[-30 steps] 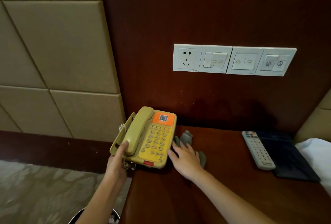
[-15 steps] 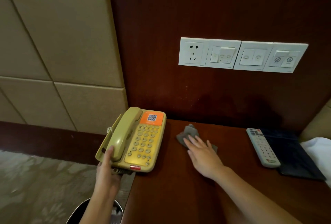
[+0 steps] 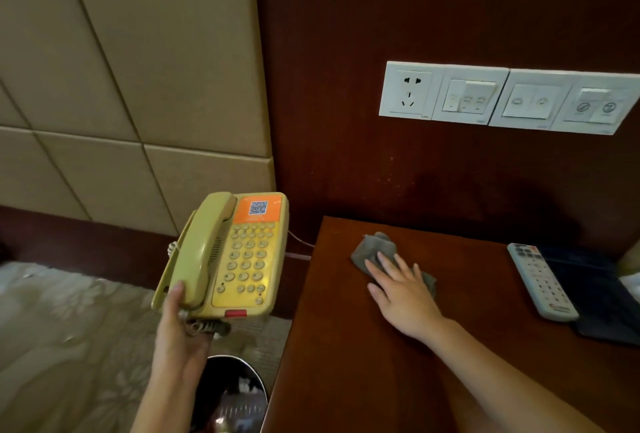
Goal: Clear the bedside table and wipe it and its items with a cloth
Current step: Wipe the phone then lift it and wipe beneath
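Observation:
A yellow corded telephone (image 3: pixel 239 256) with an orange label hangs in the air left of the dark wooden bedside table (image 3: pixel 346 346). My left hand (image 3: pixel 180 332) grips it from below at its near end. A crumpled grey cloth (image 3: pixel 375 250) lies on the tabletop near the back left. My right hand (image 3: pixel 401 290) rests flat on the cloth, fingers spread, covering its near part. A white remote control (image 3: pixel 540 282) lies at the table's right on a dark blue folder (image 3: pixel 599 297).
White wall sockets and switches (image 3: pixel 502 98) sit on the wood panel above the table. A phone cord (image 3: pixel 298 247) runs from the telephone toward the wall. A black waste bin (image 3: pixel 228 394) stands on the patterned carpet beside the table. Padded beige panels (image 3: pixel 138 68) cover the left wall.
My left hand has lifted the telephone off the table's left edge and carried it leftward. My right hand has slid the cloth to the right and toward the back.

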Available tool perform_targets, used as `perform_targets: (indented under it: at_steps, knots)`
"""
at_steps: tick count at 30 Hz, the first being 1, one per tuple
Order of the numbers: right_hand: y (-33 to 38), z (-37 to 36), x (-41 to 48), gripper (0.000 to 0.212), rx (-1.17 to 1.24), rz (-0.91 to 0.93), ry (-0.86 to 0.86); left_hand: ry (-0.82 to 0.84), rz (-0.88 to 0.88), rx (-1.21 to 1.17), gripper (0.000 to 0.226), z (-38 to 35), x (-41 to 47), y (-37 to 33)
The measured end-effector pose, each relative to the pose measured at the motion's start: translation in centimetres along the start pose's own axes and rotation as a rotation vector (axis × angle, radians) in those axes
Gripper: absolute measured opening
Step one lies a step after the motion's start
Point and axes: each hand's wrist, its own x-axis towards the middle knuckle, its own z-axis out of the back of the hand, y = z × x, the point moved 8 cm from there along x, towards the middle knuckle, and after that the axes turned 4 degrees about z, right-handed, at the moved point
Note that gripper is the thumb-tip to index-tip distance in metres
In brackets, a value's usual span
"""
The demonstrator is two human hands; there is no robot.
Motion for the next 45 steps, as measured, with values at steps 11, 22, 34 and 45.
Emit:
perform_targets:
  at_steps: [11,22,34,45]
  knots:
    - [10.4,-1.9,-5.6,0.07,-0.014,0.358,0.085,-0.084,0.079,0.022,0.105,-0.8,-1.7,1.6]
    - [13.4,-3.8,-10.3,0.047,0.07,0.618,0.239,-0.042,0.072,0.049,0.097,0.2,-2.4,1.4]
    - [3.1,0.4,7.7,0.048,0.038,0.13,0.043,0.026,0.064,-0.012,0.048,-0.4,-1.6,0.7]
    - [5.7,0.6,8.9,0.049,0.015,0.192,0.044,0.077,0.097,-0.045,0.041,-3.3,-1.4,2.2]
